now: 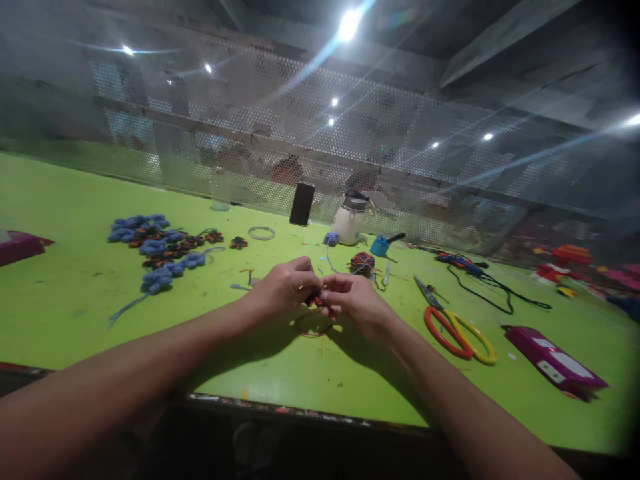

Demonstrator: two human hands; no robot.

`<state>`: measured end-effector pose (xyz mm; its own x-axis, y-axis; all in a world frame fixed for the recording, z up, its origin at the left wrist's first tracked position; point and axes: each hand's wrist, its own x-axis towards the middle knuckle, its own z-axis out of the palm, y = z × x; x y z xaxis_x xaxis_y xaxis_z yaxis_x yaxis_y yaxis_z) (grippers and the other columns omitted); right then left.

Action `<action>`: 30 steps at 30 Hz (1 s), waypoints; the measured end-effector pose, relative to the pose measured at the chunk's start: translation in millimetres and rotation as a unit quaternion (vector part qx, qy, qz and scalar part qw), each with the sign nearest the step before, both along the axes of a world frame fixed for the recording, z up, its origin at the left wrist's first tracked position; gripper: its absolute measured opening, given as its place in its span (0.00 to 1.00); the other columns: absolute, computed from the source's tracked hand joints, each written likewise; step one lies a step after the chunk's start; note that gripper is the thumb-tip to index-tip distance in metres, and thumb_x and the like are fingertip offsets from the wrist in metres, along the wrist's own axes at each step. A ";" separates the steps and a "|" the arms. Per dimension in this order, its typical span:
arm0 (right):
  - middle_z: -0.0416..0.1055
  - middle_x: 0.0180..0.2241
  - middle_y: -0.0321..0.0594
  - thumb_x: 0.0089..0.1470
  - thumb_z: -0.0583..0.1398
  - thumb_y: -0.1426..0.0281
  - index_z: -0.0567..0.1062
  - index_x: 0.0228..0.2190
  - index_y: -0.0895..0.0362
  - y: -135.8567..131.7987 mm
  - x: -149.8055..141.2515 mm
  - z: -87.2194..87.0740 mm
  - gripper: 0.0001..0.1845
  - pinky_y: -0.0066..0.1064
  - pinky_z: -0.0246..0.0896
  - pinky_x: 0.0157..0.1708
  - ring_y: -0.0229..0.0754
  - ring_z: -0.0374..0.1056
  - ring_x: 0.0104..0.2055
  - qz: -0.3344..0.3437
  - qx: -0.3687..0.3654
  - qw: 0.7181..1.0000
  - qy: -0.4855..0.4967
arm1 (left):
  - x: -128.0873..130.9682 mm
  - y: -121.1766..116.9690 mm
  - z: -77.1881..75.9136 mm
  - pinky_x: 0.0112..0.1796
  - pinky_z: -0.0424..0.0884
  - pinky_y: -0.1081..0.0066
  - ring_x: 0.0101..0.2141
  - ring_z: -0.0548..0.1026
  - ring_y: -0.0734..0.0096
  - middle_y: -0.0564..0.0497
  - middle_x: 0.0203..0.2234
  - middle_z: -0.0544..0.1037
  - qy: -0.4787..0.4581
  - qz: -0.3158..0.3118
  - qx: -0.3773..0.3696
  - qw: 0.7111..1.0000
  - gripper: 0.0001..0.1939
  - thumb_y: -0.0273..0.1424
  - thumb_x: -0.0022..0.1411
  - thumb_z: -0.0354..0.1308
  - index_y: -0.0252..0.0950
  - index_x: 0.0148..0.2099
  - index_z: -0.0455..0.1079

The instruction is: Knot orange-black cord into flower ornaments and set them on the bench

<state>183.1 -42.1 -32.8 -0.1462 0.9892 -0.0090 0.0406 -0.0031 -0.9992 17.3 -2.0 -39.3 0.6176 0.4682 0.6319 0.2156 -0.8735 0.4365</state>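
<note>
Bright green tabletop (220,363) lies beneath the fingers, and a perforated metal screen (280,127) rises beyond them. Between the fingertips of both hands is a small dark multicoloured yarn piece (314,300): the left hand (283,287) pinches it from one side, the right hand (357,303) from the other, fingers curled and nearly meeting. Whether a tool is hidden in either grip, I cannot tell. Just below the fingers, on the near side, a thin loop of thread (313,335) curves.

Just beyond the right fingers sits a multicoloured yarn ball (362,263). Farther past the fingers, a small blue yarn ball (331,238) rests beside a pale jar (349,223) with a dark lid; a teal pot (380,247) is right of that. Straight ahead of the left fingers, well apart, stands a dark phone-like slab (302,204). Right of the fingers lie scissors (439,305) with red and yellow handles, then a purple packet (553,362) farther out. Well left of the fingers are blue and dark multicoloured crocheted flowers (157,247), with a thin ring (261,233) nearer.
</note>
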 end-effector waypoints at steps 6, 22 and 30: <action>0.70 0.19 0.35 0.38 0.65 0.72 0.76 0.25 0.61 3.7 3.2 -3.0 0.08 0.24 0.56 0.18 0.30 0.62 0.17 0.003 0.105 0.995 -0.001 | 0.7 9.2 3.0 0.26 0.65 0.76 0.25 0.68 0.77 0.52 0.24 0.68 -0.078 -0.014 0.012 0.997 0.07 0.26 0.56 0.56 0.35 0.35 0.76; 0.72 0.27 0.40 0.41 0.59 0.81 0.75 0.22 0.60 5.6 24.4 8.2 0.07 0.27 0.62 0.27 0.36 0.67 0.28 -0.007 0.304 0.921 -0.243 | -5.9 7.8 20.5 0.32 0.69 0.73 0.28 0.72 0.76 0.49 0.26 0.74 -0.073 -0.066 -0.079 0.992 0.04 0.25 0.54 0.58 0.33 0.32 0.75; 0.73 0.27 0.41 0.41 0.59 0.80 0.75 0.22 0.60 0.9 25.3 18.9 0.06 0.29 0.63 0.29 0.37 0.68 0.28 0.007 0.299 0.919 -0.258 | -10.9 6.9 27.0 0.39 0.69 0.70 0.35 0.73 0.72 0.46 0.34 0.76 -0.040 -0.152 -0.118 0.981 0.03 0.25 0.53 0.59 0.33 0.31 0.74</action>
